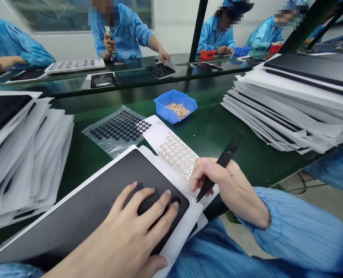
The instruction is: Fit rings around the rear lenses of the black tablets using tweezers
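Observation:
My left hand lies on a dark flat panel, its fingers spread near the panel's far right end. Under the panel is a white sheet that sticks out along its edges. Black tweezers are gripped in my right hand, tips pointing down beside the panel's corner. Just beyond that hand, a white card carries rows of small pale gold rings. A clear plastic sheet with rows of black rings overlaps the card's far left part.
A blue bin of small gold rings stands beyond the card. Stacks of panels with white sheets rise at left and right. Across the green bench, co-workers in blue sit by a raised ledge bearing dark frames and a white tray.

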The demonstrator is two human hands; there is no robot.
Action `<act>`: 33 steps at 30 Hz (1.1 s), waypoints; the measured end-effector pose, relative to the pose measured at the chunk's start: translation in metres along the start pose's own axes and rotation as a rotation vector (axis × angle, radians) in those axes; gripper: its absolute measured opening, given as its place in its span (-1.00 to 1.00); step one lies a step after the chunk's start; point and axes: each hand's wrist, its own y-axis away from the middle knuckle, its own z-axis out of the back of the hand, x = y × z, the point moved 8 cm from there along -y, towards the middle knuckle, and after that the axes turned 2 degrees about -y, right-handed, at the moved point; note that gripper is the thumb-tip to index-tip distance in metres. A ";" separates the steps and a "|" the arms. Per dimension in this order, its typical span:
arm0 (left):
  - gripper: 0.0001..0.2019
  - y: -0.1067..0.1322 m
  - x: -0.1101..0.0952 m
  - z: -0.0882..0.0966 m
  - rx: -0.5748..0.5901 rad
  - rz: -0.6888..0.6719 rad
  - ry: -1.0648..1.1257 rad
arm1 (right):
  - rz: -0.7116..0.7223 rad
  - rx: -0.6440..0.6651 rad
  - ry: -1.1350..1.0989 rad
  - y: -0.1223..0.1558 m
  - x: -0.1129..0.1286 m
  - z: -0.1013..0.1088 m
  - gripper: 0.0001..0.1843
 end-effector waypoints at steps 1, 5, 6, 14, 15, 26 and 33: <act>-0.43 0.003 -0.001 -0.003 -0.016 -0.015 -0.001 | 0.035 0.001 0.009 0.003 0.003 -0.002 -0.51; -0.29 0.018 0.000 -0.019 -0.073 -0.031 0.017 | 0.070 0.029 0.059 0.013 0.007 -0.014 -0.85; -0.27 0.021 0.001 -0.022 -0.085 -0.021 0.029 | 0.050 0.015 0.064 0.014 0.005 -0.015 -0.91; -0.24 0.026 0.001 -0.033 -0.091 -0.003 0.117 | 0.002 -0.048 0.087 0.011 -0.002 -0.019 -0.85; -0.23 0.026 0.001 -0.034 -0.090 -0.004 0.124 | 0.002 -0.051 0.108 0.011 -0.002 -0.019 -0.84; -0.20 0.027 0.000 -0.038 -0.069 -0.010 0.157 | 0.002 -0.091 0.154 0.013 -0.002 -0.019 -0.82; -0.29 0.025 -0.001 -0.033 -0.118 -0.008 0.113 | -0.022 0.005 0.100 0.007 -0.004 -0.023 -0.85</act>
